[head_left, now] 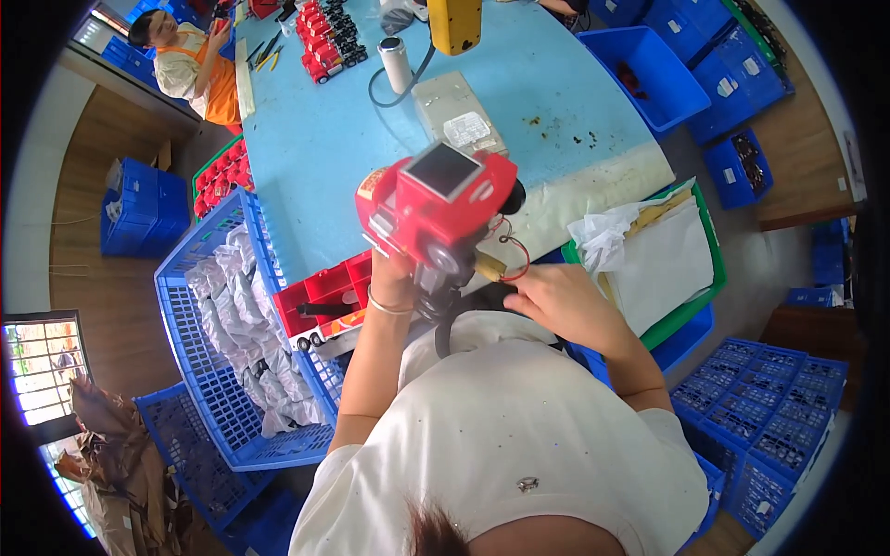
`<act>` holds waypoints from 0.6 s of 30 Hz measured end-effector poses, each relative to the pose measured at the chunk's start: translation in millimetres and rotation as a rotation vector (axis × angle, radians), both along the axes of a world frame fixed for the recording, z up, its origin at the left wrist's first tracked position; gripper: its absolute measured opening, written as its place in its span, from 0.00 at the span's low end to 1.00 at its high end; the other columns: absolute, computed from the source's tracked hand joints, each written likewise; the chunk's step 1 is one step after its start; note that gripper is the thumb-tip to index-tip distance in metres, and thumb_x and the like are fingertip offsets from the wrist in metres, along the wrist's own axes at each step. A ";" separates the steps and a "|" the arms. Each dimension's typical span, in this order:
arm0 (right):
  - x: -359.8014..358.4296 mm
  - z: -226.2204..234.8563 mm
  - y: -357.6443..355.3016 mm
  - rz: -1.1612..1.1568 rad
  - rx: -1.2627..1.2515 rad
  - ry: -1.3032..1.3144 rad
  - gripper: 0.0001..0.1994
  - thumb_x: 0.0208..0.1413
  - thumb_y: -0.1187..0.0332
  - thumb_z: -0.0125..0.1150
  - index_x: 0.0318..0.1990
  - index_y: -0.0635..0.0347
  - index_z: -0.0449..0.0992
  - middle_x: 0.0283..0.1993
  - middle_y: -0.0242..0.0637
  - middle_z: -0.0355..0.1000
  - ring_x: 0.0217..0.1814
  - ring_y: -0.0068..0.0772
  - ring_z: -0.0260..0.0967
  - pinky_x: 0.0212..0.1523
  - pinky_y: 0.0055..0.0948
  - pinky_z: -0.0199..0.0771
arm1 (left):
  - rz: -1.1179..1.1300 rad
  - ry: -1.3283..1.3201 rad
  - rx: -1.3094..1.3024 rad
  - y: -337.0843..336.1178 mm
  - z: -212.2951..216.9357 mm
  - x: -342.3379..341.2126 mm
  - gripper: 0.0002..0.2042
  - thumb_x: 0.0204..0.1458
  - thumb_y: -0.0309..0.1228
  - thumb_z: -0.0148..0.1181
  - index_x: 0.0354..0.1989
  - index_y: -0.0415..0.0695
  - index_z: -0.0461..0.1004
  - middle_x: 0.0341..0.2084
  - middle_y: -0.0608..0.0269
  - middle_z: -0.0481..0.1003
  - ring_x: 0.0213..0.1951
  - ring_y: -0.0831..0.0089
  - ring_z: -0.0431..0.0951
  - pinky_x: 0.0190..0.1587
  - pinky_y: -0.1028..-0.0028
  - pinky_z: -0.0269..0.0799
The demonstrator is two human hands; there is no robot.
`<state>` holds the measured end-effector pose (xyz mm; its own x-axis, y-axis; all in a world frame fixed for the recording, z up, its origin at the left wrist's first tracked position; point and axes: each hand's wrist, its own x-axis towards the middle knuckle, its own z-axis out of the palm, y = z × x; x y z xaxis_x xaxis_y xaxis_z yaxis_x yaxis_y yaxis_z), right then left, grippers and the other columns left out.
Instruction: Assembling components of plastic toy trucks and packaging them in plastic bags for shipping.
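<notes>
My left hand (393, 276) grips a red toy car (413, 208) from below and behind, lifted over the table's near edge. A dark square panel (445, 170) sits on the car's top, and one grey wheel faces me. Thin red wire (525, 264) loops out on the right side beside a tan, tube-like piece (489, 267). Close to that wire is my right hand (567, 301), its fingers curled. What those fingers hold is too small to make out. Below the car, a red compartment tray (345, 278) is partly hidden by my left arm.
On the blue table (556, 83) stand a grey box (454, 107), a white cylinder (395, 63), a yellow device (454, 26) and rows of red toy cars (324, 42). A blue crate (218, 371) of wrapped pieces is left; a green-rimmed tray (718, 269) is right. A co-worker (190, 69) stands far left.
</notes>
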<state>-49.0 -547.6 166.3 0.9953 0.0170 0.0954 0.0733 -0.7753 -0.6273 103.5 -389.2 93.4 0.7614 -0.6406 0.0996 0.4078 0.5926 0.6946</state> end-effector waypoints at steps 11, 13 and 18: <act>23.6 29.9 10.8 0.587 -0.489 -0.520 0.07 0.40 0.69 0.61 0.30 0.58 0.74 0.27 0.29 0.67 0.30 0.27 0.67 0.30 0.24 0.65 | 0.028 -0.011 0.171 -20.3 -8.8 -6.6 0.54 0.30 0.42 0.74 0.64 0.47 0.41 0.54 0.58 0.62 0.53 0.66 0.66 0.53 0.66 0.66; 20.1 27.0 15.6 0.632 -0.446 -0.583 0.08 0.39 0.71 0.60 0.30 0.58 0.74 0.28 0.29 0.67 0.31 0.27 0.66 0.32 0.23 0.65 | 0.047 -0.026 0.122 -18.9 9.1 -13.5 0.56 0.29 0.42 0.75 0.65 0.50 0.38 0.56 0.57 0.59 0.55 0.64 0.64 0.55 0.64 0.64; 17.2 35.9 13.3 0.436 -0.261 -0.787 0.09 0.37 0.74 0.59 0.31 0.58 0.74 0.30 0.29 0.68 0.32 0.26 0.65 0.31 0.23 0.65 | 0.089 -0.047 0.045 -8.8 5.7 -9.7 0.59 0.26 0.43 0.76 0.65 0.51 0.36 0.57 0.55 0.58 0.56 0.63 0.64 0.57 0.61 0.63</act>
<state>-31.8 -534.3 202.2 0.5465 0.4893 0.6797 0.7203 -0.6886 -0.0835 93.7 -398.0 99.1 0.8109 -0.5749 0.1090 0.3211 0.5929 0.7385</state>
